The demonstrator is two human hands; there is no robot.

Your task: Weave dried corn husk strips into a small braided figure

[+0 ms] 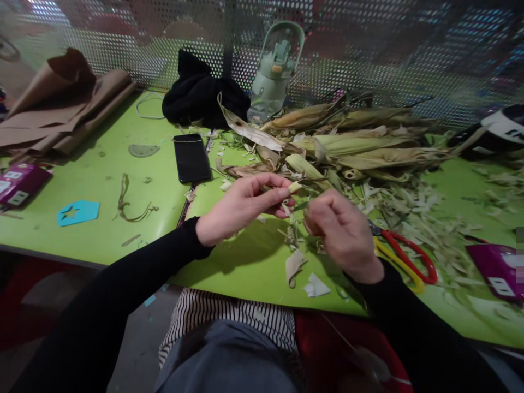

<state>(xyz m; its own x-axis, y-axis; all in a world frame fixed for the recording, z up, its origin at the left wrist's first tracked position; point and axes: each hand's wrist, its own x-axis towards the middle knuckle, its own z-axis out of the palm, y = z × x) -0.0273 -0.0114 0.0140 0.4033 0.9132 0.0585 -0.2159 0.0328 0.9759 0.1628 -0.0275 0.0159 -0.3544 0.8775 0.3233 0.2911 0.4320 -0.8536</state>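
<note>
Between the thumb and fingers of my left hand (254, 202) is a small pale piece of corn husk (294, 187). My right hand (341, 234) is closed like a fist just to the right of it, its fingertips mostly hidden. A thin dark-green sliver (301, 206) shows between the two hands; I cannot make out what it is or whether the right fingers grip it. Below the hands, husk scraps (295, 267) lie on the green table (241, 267). Behind them is a heap of dry corn husks (368, 144).
Red-and-yellow-handled scissors (409, 254) lie beside my right wrist, near shredded husk (401, 213). A phone (192, 158), black cloth (204, 98) and clear-bottomed bottle (272, 76) stand or lie further back. Brown paper (61, 109) and a blue tag (78, 213) are at left.
</note>
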